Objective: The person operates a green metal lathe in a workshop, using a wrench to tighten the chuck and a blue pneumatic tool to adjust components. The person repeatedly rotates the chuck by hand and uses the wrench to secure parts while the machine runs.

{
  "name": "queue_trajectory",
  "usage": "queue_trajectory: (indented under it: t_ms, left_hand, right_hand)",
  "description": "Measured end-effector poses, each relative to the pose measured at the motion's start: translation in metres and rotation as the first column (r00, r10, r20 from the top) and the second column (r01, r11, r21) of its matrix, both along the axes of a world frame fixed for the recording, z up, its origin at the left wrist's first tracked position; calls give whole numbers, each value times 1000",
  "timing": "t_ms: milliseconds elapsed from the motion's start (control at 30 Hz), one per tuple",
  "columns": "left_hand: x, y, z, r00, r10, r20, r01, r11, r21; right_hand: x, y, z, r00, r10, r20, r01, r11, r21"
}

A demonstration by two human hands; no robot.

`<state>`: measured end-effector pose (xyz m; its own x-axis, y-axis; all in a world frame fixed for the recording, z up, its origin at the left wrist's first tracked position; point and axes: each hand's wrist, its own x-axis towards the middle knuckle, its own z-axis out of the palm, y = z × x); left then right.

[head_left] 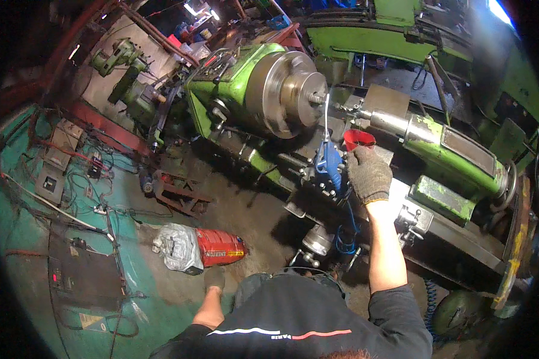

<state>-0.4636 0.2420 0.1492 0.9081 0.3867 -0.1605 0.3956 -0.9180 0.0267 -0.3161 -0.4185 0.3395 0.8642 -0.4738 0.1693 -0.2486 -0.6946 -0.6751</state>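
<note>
My right hand [370, 175], in a grey knitted glove, is closed on a red cup-like container [359, 139] above the lathe's carriage. Just left of it a blue air gun [328, 160] with a long pale nozzle stands among the carriage handles. Beyond the gun, a stepped round metal workpiece [296, 93] sits at the large chuck [269, 90]. My left hand [214, 277], also gloved, hangs low beside a red and silver sack [212, 246]; its fingers are too indistinct to read.
The lathe's green tailstock [455, 146] and handwheel [507, 185] lie to the right. A blue hose [348, 236] hangs at the carriage front. Cables and boxes [51, 182] cover the green floor at left. A green drilling machine [129, 75] stands at far left.
</note>
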Motion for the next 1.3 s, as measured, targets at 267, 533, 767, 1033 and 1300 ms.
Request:
queue_trajectory:
  t_ms: [267, 533, 767, 1033, 1300]
  left_hand:
    - [20, -16, 5, 968, -182, 175, 205, 971, -125]
    - [10, -31, 12, 993, -36, 112, 47, 994, -102]
    - [0, -6, -9, 994, 37, -105, -37, 999, 10]
    - [-2, 62, -69, 892, -51, -448, 2, 994, -109]
    - [51, 59, -71, 826, -189, -532, 101, 977, -189]
  right_hand:
    - [0, 3, 3, 1000, -5, -25, 5, 1000, 0]
    - [1, 3, -2, 1000, -17, 0, 17, 1000, -20]
    - [3, 2, -7, 997, -72, 37, 76, 991, -112]
    - [6, 7, -10, 993, -106, 59, 111, 990, -84]
    - [13, 4, -25, 988, -134, 71, 131, 990, 43]
